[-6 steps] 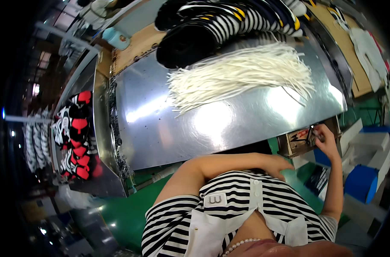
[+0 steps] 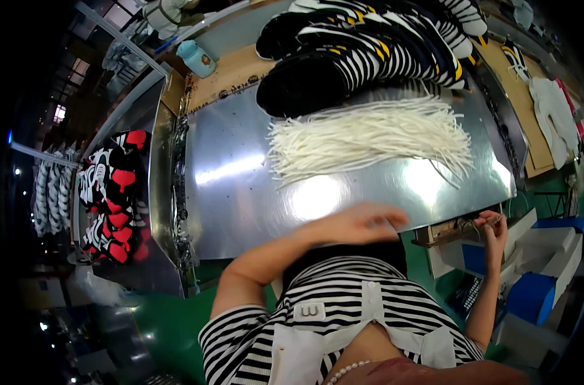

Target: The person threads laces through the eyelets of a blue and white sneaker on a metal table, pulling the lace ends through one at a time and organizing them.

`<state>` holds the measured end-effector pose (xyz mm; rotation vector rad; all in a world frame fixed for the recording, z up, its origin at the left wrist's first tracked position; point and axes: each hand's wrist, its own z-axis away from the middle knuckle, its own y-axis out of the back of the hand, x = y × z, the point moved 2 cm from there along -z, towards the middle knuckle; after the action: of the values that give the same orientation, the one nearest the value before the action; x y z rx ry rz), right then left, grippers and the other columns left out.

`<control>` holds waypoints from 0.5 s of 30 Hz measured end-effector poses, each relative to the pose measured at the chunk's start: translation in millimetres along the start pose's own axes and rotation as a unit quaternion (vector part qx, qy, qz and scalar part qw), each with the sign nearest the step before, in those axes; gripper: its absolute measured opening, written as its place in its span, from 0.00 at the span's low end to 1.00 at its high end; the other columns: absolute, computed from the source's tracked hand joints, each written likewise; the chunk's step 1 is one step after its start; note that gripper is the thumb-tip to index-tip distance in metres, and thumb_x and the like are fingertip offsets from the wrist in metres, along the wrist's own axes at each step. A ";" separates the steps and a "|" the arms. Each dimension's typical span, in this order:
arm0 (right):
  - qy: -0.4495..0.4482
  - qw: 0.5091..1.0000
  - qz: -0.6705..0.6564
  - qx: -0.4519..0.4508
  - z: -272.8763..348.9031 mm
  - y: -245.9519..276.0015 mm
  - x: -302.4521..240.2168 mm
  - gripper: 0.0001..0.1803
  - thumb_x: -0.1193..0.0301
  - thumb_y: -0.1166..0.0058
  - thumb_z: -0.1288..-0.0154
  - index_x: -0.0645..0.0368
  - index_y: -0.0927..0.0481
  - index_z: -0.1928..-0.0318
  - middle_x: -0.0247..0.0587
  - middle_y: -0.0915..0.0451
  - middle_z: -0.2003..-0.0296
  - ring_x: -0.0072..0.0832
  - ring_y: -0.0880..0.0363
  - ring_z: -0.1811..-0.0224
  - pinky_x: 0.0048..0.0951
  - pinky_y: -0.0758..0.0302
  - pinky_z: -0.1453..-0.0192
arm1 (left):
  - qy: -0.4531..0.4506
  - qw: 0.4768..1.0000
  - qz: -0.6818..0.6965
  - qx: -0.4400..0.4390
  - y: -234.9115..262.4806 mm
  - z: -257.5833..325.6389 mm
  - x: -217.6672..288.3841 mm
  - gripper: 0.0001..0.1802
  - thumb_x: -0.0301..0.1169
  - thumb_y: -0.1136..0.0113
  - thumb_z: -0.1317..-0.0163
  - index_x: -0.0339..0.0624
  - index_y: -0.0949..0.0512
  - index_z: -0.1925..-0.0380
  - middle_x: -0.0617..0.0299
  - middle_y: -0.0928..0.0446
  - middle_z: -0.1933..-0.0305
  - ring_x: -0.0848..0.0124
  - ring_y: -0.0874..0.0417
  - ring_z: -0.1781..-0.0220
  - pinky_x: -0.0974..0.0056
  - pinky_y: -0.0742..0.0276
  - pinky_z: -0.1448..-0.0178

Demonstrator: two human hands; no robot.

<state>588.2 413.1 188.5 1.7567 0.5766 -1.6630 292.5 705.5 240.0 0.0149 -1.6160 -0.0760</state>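
Observation:
My left hand (image 2: 372, 221) hovers over the front edge of the metal tabletop (image 2: 234, 192), blurred by motion. Its fingers look stretched out, and I see nothing in it. At the table's right front corner, my right hand (image 2: 494, 230) is raised with its fingers pinched together; whatever is between them is too small to name. It is beside a shallow wooden drawer (image 2: 427, 239) under the tabletop. A thick bundle of white cords (image 2: 369, 138) lies across the table. Behind it, black shoe uppers (image 2: 305, 83) with white stripes and yellow accents are stacked.
A light blue bottle (image 2: 195, 59) stands on the board at the back left. To the left, red, black and white pieces (image 2: 115, 192) lie in a side tray. White and blue bins (image 2: 529, 282) are on the right, near my right forearm.
My left hand has risen from my waist to above the table edge. The drawer has slid inward, and my right hand has come out of it, away from the dark tool inside.

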 end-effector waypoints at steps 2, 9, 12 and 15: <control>0.076 0.995 -0.048 0.052 -11.6 -22.8 -12.6 0.07 0.82 0.55 0.36 0.60 0.27 0.59 0.40 0.21 0.59 0.22 0.26 0.65 0.24 0.27 0.55 | 0.105 0.970 -0.038 0.214 66.1 5.1 21.5 0.23 0.39 0.38 0.35 0.42 0.25 0.42 0.58 0.22 0.47 0.71 0.21 0.47 0.65 0.24 0.47; 0.241 0.945 0.201 0.095 -218.6 -194.2 -88.4 0.15 0.70 0.40 0.36 0.60 0.23 0.50 0.43 0.19 0.57 0.31 0.20 0.59 0.28 0.26 0.56 | 0.131 0.799 -0.411 0.418 237.6 -82.8 -36.6 0.40 0.57 0.33 0.47 0.38 0.25 0.43 0.46 0.22 0.43 0.52 0.23 0.40 0.56 0.29 0.37; 0.222 0.893 0.303 0.249 -335.3 -140.1 -105.4 0.29 0.52 0.41 0.36 0.59 0.23 0.43 0.49 0.19 0.49 0.38 0.19 0.48 0.36 0.26 0.45 | 0.089 0.842 -0.275 0.456 260.0 -127.4 -36.3 0.37 0.57 0.34 0.50 0.38 0.21 0.49 0.42 0.18 0.52 0.47 0.19 0.47 0.54 0.31 0.36; 0.062 0.950 0.270 0.144 -403.0 -107.8 -105.5 0.45 0.37 0.42 0.42 0.58 0.27 0.35 0.51 0.22 0.41 0.40 0.26 0.36 0.36 0.31 0.36 | -0.007 0.853 -0.156 0.499 270.9 -144.5 -50.9 0.35 0.51 0.33 0.49 0.36 0.23 0.48 0.43 0.19 0.50 0.49 0.20 0.43 0.54 0.28 0.38</control>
<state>786.3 785.6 272.8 2.0047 -0.1099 -1.2979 449.2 972.9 211.6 1.0829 -1.4917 0.5241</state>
